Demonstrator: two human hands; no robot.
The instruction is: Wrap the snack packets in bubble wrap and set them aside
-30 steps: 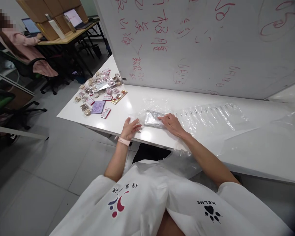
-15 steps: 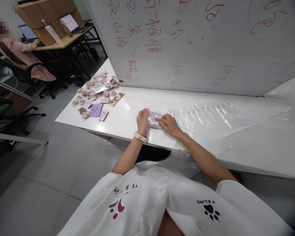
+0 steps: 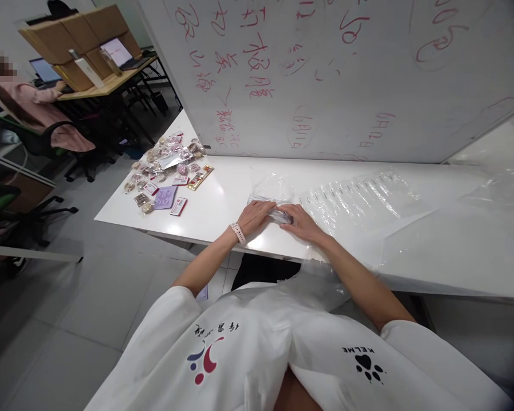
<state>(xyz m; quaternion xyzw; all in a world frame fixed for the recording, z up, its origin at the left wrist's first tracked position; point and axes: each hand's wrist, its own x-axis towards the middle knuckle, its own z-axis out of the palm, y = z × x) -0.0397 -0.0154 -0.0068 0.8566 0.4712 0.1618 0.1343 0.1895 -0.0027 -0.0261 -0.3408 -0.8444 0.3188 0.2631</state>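
Note:
A small bundle in clear plastic wrap [image 3: 280,215] lies near the front edge of the white table [image 3: 223,217]. My left hand [image 3: 256,218] is over its left part, fingers reaching across the top. On the right end, my right hand [image 3: 302,222] grips the bundle with fingers bent. What is inside the wrap cannot be made out. Loose clear film [image 3: 274,185] spreads just behind the bundle. To the right of my right hand lies a clear plastic sheet with ribbed air cushions [image 3: 355,197].
Many small packaged trinkets [image 3: 171,157] are piled on the table's left end, beside a purple square packet [image 3: 165,197] and a red-and-white card [image 3: 179,206]. A whiteboard [image 3: 325,114] stands along the back. More crumpled film [image 3: 505,182] is at right. A person in pink [image 3: 38,108] sits far left.
My left hand has turned from upright beside the bundle to lying across its top. My right hand has shifted slightly and now holds the right end. The camera view has moved a little.

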